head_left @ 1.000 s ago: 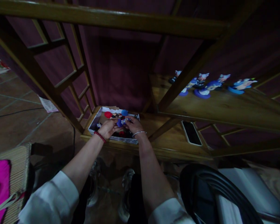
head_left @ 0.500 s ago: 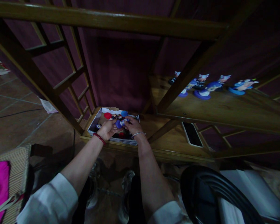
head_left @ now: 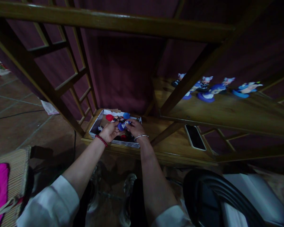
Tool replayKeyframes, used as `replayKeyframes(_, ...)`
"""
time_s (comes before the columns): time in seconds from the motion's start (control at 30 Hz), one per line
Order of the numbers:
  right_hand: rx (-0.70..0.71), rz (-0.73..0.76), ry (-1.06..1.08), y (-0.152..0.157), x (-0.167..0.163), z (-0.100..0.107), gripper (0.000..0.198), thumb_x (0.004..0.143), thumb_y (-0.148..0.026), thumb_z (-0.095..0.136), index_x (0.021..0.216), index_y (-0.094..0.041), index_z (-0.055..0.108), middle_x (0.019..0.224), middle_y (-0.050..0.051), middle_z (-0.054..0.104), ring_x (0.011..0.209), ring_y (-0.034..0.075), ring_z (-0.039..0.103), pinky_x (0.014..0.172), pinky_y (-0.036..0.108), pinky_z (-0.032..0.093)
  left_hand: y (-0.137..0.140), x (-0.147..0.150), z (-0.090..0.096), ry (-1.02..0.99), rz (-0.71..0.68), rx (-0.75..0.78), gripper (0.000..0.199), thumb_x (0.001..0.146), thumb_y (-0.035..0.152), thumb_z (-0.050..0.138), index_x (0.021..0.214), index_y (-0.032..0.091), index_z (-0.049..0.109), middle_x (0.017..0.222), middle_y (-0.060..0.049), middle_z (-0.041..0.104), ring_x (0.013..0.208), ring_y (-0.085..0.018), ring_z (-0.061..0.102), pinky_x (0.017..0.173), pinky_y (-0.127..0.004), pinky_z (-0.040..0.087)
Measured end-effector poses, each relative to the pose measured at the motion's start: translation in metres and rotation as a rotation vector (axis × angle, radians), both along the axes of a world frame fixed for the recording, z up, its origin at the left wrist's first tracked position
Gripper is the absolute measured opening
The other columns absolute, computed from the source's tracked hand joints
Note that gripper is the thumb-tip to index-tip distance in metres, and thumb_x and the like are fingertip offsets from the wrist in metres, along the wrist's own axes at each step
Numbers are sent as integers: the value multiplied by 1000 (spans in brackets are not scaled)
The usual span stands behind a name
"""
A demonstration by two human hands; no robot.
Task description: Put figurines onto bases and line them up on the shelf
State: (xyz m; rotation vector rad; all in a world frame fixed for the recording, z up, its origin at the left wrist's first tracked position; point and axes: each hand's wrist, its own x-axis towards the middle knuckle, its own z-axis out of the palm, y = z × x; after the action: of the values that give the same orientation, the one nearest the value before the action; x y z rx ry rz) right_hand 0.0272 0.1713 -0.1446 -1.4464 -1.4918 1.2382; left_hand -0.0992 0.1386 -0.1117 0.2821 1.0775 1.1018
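A small figurine (head_left: 121, 126) with a round purple-blue base is held between my two hands, over a shallow white box (head_left: 94, 126). My left hand (head_left: 109, 131), with a red bead bracelet at the wrist, grips its base side. On the other end, the fingers of my right hand (head_left: 135, 127) are closed around the white and blue upper part. Inside the box lie more figurines (head_left: 119, 119), among them a red round base (head_left: 109, 117) and a blue round base (head_left: 126, 115). My hands and the dim light hide part of the box's contents.
The box stands on a low wooden shelf (head_left: 170, 138), with a phone (head_left: 195, 137) farther right. Several figurines (head_left: 210, 93) stand on a higher shelf (head_left: 217, 112). A slanting wooden post (head_left: 186, 80) crosses before them. A black stool (head_left: 203, 195) is at lower right.
The view has shifted very slightly. Both hands keep the figurine in almost the same place over the box.
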Motion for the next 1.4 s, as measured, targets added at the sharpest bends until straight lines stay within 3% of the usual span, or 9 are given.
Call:
replayKeyframes(0.47, -43, -25, 50, 2, 2, -3, 26, 69, -25, 51, 93, -20, 55, 70, -3, 58, 54, 7, 54, 54, 21, 47, 0, -3, 1, -59, -49, 18, 23, 73, -2, 35, 82, 6, 54, 75, -13, 63, 71, -17, 62, 74, -38, 49)
replayKeyframes(0.97, 40, 9, -5, 1, 2, 0, 30, 68, -25, 50, 97, -22, 56, 74, -3, 60, 55, 8, 53, 56, 22, 46, 0, 0, 1, -15, -32, 17, 18, 73, 0, 39, 82, 8, 54, 75, -10, 62, 71, -15, 60, 78, -38, 49)
replayKeyframes(1.4, 27, 9, 60, -3, 2, 8, 31, 69, -25, 48, 98, -21, 57, 72, -2, 58, 53, 7, 50, 55, 22, 45, 1, -1, -2, -1, -35, 18, 10, 78, 7, 41, 75, 11, 50, 67, -8, 61, 70, -15, 61, 76, -37, 50)
